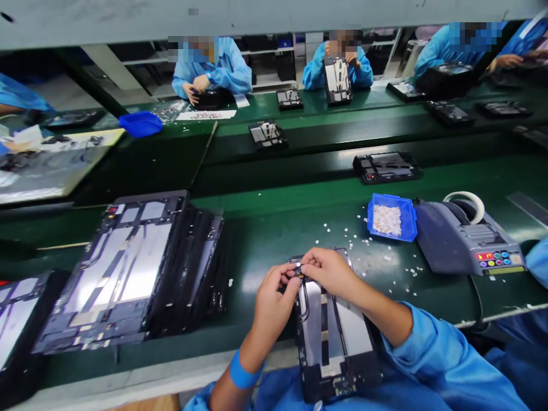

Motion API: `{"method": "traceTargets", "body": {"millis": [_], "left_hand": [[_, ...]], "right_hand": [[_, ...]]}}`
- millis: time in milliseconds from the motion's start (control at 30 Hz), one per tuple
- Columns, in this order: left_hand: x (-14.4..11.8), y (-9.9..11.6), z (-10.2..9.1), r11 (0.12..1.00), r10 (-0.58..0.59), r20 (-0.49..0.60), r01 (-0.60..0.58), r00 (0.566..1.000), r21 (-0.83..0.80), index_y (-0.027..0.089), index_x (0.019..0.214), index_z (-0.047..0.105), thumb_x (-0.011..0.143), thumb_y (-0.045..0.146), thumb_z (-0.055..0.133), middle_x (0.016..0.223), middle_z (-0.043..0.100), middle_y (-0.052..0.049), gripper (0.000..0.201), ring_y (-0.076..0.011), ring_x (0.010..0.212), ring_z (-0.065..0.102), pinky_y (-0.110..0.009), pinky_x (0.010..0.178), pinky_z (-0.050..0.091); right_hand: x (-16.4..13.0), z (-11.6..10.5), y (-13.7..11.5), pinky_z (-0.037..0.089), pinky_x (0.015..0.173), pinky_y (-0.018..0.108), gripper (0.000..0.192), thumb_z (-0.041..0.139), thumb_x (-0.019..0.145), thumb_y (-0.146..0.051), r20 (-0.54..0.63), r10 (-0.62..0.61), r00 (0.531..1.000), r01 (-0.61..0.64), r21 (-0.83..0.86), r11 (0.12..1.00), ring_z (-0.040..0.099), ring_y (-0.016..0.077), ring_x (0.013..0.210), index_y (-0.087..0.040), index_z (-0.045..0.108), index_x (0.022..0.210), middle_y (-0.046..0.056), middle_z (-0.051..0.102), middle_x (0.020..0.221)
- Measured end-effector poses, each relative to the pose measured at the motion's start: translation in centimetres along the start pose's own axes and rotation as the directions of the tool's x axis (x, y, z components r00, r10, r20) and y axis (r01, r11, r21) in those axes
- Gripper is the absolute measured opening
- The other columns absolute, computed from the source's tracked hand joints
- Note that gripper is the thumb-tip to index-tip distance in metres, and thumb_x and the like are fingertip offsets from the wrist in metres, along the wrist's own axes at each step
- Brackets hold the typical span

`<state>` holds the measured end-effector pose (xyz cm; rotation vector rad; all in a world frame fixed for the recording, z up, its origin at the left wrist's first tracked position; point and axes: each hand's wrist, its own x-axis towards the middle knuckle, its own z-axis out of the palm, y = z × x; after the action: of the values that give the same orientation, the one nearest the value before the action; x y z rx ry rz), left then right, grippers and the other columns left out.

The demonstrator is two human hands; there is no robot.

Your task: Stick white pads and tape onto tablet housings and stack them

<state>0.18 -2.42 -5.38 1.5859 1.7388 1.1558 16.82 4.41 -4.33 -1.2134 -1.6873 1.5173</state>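
- The tablet frame [329, 337] lies face-down on the near edge of the green desk [274, 228], its lower end overhanging toward the person's lap.
- The left hand [272, 302] rests on the frame's upper left corner, its grip narrow, thumb and forefinger pinched on a small dark part [298, 272] at the top edge.
- The right hand [329, 271] covers the frame's top edge from the right, its grip also narrow, fingertips meeting the left ones on the same small part.
- The frame therefore sits below and under both hands, with only its top edge inside the grips.
- A leaning stack of frames [137, 268] stands to the left, well apart.
- A blue bin [390, 217] of small white pieces sits just right of the hands, touching a grey tape dispenser [466, 240].
- White scraps [377, 257] dot the desk between bin and hands.
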Motion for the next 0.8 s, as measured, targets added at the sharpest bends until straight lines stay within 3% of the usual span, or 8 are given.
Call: {"method": "traceTargets", "body": {"millis": [100, 200, 300, 400, 500, 633, 733, 800], "left_hand": [[-0.5, 0.8, 0.1, 0.999, -0.053, 0.025, 0.053, 0.998, -0.005, 0.022, 0.102, 0.076, 0.085, 0.025, 0.066, 0.084, 0.071, -0.001, 0.02, -0.0159, 0.072, 0.062, -0.028, 0.07, 0.052], [-0.5, 1.2, 0.3, 0.996, -0.084, 0.01, 0.084, 0.996, 0.002, 0.023, 0.096, 0.077, 0.089, 0.026, 0.062, 0.084, 0.074, -0.002, 0.017, -0.0163, 0.072, 0.064, -0.028, 0.071, 0.051], [-0.4, 1.2, 0.4, 0.995, -0.103, -0.005, 0.103, 0.995, 0.013, 0.023, 0.092, 0.078, 0.088, 0.026, 0.063, 0.084, 0.076, -0.002, 0.015, -0.0166, 0.072, 0.065, -0.028, 0.071, 0.051], [-0.6, 1.2, 0.3, 0.994, -0.097, -0.01, 0.097, 0.995, 0.042, 0.023, 0.088, 0.077, 0.088, 0.026, 0.064, 0.078, 0.074, 0.0, 0.013, -0.0168, 0.068, 0.064, -0.028, 0.068, 0.051], [-0.9, 1.3, 0.1, 0.993, -0.011, -0.008, 0.011, 1.0, 0.117, 0.024, 0.087, 0.076, 0.09, 0.027, 0.063, 0.08, 0.075, -0.002, 0.013, -0.0195, 0.075, 0.068, -0.031, 0.072, 0.052], [-1.2, 1.8, 0.1, 0.971, 0.097, 0.005, -0.096, 0.995, 0.22, 0.025, 0.087, 0.075, 0.092, 0.027, 0.061, 0.084, 0.077, -0.004, 0.015, -0.023, 0.083, 0.07, -0.035, 0.077, 0.051], [-1.2, 2.2, 0.1, 0.975, 0.096, 0.016, -0.098, 0.995, 0.202, 0.025, 0.085, 0.075, 0.091, 0.027, 0.06, 0.083, 0.076, -0.004, 0.016, -0.0226, 0.081, 0.069, -0.034, 0.076, 0.051], [-0.9, 2.4, 0.0, 0.987, 0.051, 0.022, -0.053, 0.998, 0.151, 0.025, 0.085, 0.076, 0.09, 0.028, 0.061, 0.082, 0.076, -0.003, 0.015, -0.0215, 0.08, 0.068, -0.033, 0.075, 0.051]], "right_hand": [[-0.6, 0.0, -0.1, 0.051, 0.069, 0.024, 0.008, 0.065, 0.091, -0.021, -0.004, -0.049, 0.999, 0.049, -0.045, 0.998, 0.068, 0.0137, 0.075, -0.02, 0.072, 0.095, 0.0, 0.076, 0.085], [-1.2, 0.2, 0.0, 0.053, 0.08, 0.029, 0.012, 0.062, 0.096, -0.021, -0.045, -0.203, 0.978, 0.185, -0.254, 0.949, 0.071, 0.0177, 0.088, -0.022, 0.073, 0.099, 0.002, 0.078, 0.095], [-1.9, 0.6, 0.2, 0.052, 0.086, 0.033, 0.012, 0.06, 0.099, -0.023, -0.076, -0.394, 0.916, 0.297, -0.53, 0.794, 0.069, 0.0219, 0.093, -0.021, 0.072, 0.098, 0.006, 0.076, 0.095], [-2.6, 0.6, 0.4, 0.05, 0.087, 0.035, 0.021, 0.054, 0.104, -0.024, 0.007, -0.498, 0.867, 0.373, -0.672, 0.639, 0.068, 0.0225, 0.089, -0.021, 0.071, 0.093, 0.007, 0.075, 0.091], [-2.7, 0.3, 0.6, 0.05, 0.085, 0.034, 0.019, 0.053, 0.103, -0.021, 0.066, -0.531, 0.845, 0.424, -0.689, 0.588, 0.069, 0.022, 0.087, -0.021, 0.071, 0.098, 0.006, 0.077, 0.092], [-2.6, 0.7, 0.9, 0.049, 0.08, 0.033, 0.015, 0.057, 0.099, -0.02, 0.032, -0.523, 0.852, 0.386, -0.712, 0.586, 0.069, 0.0218, 0.081, -0.021, 0.07, 0.092, 0.005, 0.075, 0.085], [-2.3, 1.3, 0.6, 0.046, 0.073, 0.03, 0.015, 0.058, 0.091, -0.016, -0.022, -0.486, 0.873, 0.314, -0.738, 0.597, 0.065, 0.0195, 0.073, -0.022, 0.066, 0.079, 0.003, 0.071, 0.075], [-2.1, 0.3, 0.2, 0.044, 0.069, 0.028, 0.015, 0.059, 0.086, -0.014, -0.054, -0.471, 0.881, 0.279, -0.743, 0.608, 0.063, 0.0178, 0.07, -0.023, 0.063, 0.075, 0.002, 0.069, 0.072]]}}
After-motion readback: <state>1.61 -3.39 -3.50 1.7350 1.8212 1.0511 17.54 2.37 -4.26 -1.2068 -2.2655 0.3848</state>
